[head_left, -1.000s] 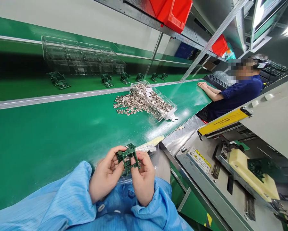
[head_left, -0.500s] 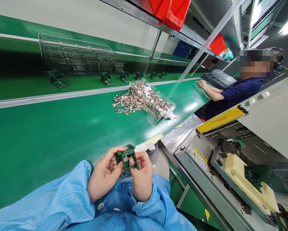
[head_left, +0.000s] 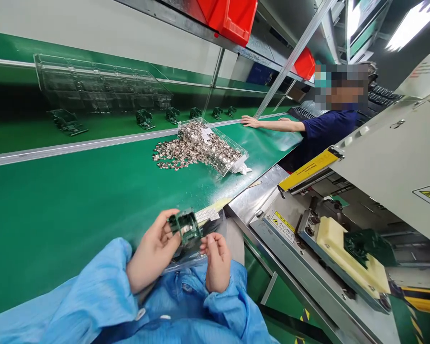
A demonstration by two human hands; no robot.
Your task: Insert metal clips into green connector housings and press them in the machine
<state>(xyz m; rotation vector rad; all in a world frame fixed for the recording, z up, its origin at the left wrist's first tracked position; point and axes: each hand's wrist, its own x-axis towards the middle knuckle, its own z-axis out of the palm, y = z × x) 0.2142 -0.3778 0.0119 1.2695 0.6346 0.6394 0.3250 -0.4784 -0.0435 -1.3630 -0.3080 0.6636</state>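
Observation:
My left hand [head_left: 152, 255] grips a dark green plastic housing [head_left: 189, 224] by its left side, thumb in front. The housing has an open, boxy frame with a small pale metal piece inside. Just to its right is my right hand [head_left: 217, 263], fingers curled with thumb and forefinger pressed together near the housing's lower corner. Whatever those fingertips hold, if anything, is too small to make out. Behind the housing lies a sheet of small silvery pieces [head_left: 207, 215] on a yellow strip. A clear plastic bag [head_left: 189, 262] lies below the hands.
A clear tray [head_left: 241, 160] spills small metal parts [head_left: 171, 154] onto the green bench [head_left: 93, 200]. Several green housings [head_left: 145, 119] stand along the back ledge, by a clear blister tray [head_left: 103, 88]. A press with a cream fixture [head_left: 329, 239] is at right; a co-worker [head_left: 329, 129] sits beyond.
My right hand has come off the housing, moving slightly right and down. My left hand still holds the housing, now turned. The co-worker's arm has reached out toward the back ledge.

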